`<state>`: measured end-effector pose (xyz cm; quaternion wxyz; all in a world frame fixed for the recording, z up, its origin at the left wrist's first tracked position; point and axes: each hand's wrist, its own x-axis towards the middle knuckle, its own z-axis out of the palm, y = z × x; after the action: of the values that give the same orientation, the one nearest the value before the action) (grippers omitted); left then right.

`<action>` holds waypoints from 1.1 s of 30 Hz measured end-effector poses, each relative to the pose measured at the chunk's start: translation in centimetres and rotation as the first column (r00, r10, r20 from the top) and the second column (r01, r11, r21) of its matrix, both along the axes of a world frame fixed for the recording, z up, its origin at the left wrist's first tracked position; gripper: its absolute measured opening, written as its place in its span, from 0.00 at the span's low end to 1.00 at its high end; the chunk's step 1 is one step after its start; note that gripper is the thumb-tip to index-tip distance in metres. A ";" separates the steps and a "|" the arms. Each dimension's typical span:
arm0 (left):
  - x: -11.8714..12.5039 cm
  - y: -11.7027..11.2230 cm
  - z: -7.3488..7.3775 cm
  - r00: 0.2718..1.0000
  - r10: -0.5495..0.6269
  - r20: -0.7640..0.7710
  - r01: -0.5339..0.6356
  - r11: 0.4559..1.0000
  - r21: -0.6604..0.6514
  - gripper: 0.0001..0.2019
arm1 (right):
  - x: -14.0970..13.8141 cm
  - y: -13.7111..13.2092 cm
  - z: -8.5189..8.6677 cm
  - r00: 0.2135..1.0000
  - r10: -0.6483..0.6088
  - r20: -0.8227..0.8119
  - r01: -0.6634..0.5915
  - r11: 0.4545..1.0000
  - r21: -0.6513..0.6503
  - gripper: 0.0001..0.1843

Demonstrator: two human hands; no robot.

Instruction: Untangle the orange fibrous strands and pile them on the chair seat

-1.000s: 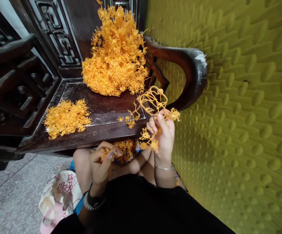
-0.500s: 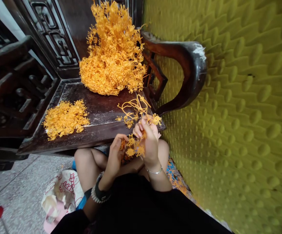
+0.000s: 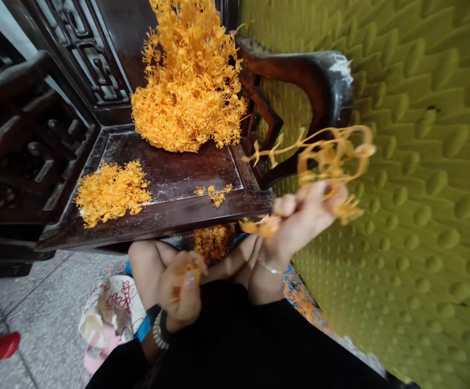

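My right hand (image 3: 303, 219), blurred by motion, is raised to the right of the seat's front corner. It is closed on a tangle of thin orange plastic strands (image 3: 334, 154) with small flower-like ends, which stick out above and beside the fingers. Lower down, over my lap, my left hand (image 3: 181, 292) is curled with the thumb pressed in. Bits of orange plastic show between its fingers; their exact shape is smeared. On the seat edge between the hands and the big pile lie a few loose orange flower-shaped pieces (image 3: 216, 195).
A tall heap of orange pieces (image 3: 186, 102) stands at the back of the dark wooden chair (image 3: 170, 173). A smaller pile (image 3: 113, 192) lies at the seat's left. The curved armrest (image 3: 340, 92) borders a green padded wall (image 3: 421, 216). A printed bag (image 3: 115, 302) rests on the floor.
My right hand has swung up and to the right, carrying the strands off the seat edge. My left hand has drawn back toward my body and closed; the hands are now far apart.
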<state>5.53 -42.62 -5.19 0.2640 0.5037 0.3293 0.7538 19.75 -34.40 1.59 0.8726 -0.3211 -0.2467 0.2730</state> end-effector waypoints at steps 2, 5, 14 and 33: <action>-0.5 0.0 0.4 0.980 0.067 0.185 -0.065 0.998 -0.017 0.18 | 1.2 0.5 0.5 0.999 -0.034 -0.015 0.035 0.998 0.051 0.11; -0.7 0.8 0.8 0.944 -0.063 0.325 0.129 0.974 -0.187 0.17 | 0.7 0.4 0.6 0.993 0.111 0.047 -0.114 0.992 0.050 0.09; 1.4 2.8 0.5 0.776 -0.317 0.546 0.552 0.759 -0.344 0.06 | -3.4 -0.8 -0.7 0.947 0.317 0.057 -0.311 0.945 -0.096 0.10; 1.9 0.1 -0.9 0.947 -0.158 -0.280 0.155 0.987 -0.032 0.11 | -3.0 -0.7 0.7 0.975 0.220 0.028 -0.216 0.972 -0.092 0.09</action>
<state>7.47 -42.52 -6.08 0.2758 0.6289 0.3263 0.6495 16.78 -35.14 2.27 0.8175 -0.3356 -0.2846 0.3716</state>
